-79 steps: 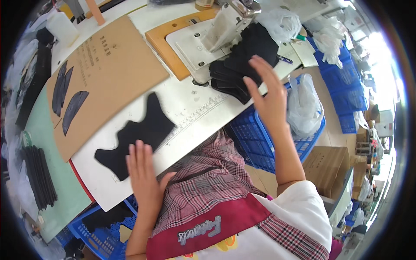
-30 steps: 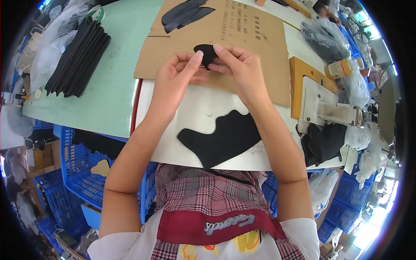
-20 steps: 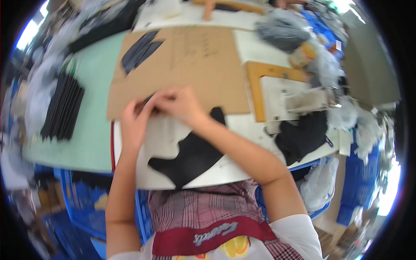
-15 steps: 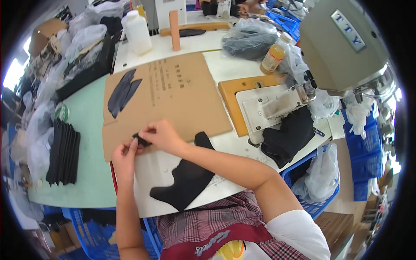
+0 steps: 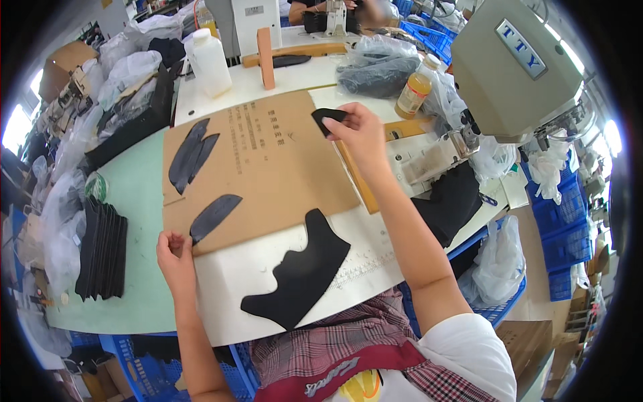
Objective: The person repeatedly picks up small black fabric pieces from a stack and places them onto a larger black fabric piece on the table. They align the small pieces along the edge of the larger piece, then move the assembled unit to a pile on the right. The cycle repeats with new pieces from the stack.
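My right hand [image 5: 362, 137], raised over the far right corner of the cardboard [image 5: 288, 181], pinches a small black fabric piece [image 5: 328, 120]. At the cardboard's near left edge, the curled fingers of my left hand [image 5: 176, 254] are closed at the lower tip of a dark leaf-shaped piece [image 5: 214, 216] lying flat. Further up the cardboard lie overlapping dark leaf-shaped pieces [image 5: 191, 157]. A larger curved black fabric piece [image 5: 305, 271] rests on the white table [image 5: 234, 295] in front of me.
A sewing machine [image 5: 516, 74] stands at the right, with stacked black pieces [image 5: 455, 201] beside it. On the green surface at left is a black stack [image 5: 102, 248]. A white bottle [image 5: 209, 63], an amber bottle [image 5: 414, 94] and a bagged bundle [image 5: 378, 67] stand behind. Another person works beyond.
My hands have parted: the right moved far and right with a small black piece, the left slightly left and nearer. A leaf-shaped piece now shows flat on the cardboard where both hands were.
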Motion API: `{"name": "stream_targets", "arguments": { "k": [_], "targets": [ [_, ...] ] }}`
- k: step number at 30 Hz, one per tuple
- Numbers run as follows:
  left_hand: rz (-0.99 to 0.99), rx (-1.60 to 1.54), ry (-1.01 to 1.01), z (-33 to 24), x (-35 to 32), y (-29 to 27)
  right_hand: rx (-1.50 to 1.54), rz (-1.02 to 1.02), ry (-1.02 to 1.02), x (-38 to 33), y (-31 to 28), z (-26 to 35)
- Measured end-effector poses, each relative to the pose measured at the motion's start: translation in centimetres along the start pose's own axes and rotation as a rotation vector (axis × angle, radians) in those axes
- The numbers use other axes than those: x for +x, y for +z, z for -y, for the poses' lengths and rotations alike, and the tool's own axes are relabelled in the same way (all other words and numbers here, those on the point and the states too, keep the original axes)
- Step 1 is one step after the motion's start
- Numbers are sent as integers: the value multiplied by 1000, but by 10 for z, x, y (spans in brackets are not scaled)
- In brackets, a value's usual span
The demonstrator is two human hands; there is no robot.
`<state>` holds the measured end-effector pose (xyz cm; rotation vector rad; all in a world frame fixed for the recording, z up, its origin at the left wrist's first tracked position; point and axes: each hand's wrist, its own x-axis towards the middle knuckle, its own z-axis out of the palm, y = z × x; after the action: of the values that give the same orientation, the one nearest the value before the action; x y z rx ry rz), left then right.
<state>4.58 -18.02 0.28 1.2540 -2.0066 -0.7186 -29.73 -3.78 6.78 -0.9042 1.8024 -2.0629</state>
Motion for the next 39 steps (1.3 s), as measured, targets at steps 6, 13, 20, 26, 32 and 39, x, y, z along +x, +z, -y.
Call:
{"name": "stream_targets", "arguments": {
  "k": [6,13,20,26,32,39],
  "targets": [
    [-197,318,304,-23,-38,-3,-82,130,-50,-77,-39,31],
    [472,212,506,-80,-154,20,-68,202,170,-144,-69,37],
    [507,-85,476,-79,-120,16,177,344,301,-173,-55,44],
    [751,-1023,-235,-95,-136,27,264,344,274,-181,-35,64],
    [493,-855,-205,-81,-148,8,67,284,251,-183,-39,48],
    [300,-621,-219,-81,-155,2,-202,417,220,-178,-41,18]
  ]
}}
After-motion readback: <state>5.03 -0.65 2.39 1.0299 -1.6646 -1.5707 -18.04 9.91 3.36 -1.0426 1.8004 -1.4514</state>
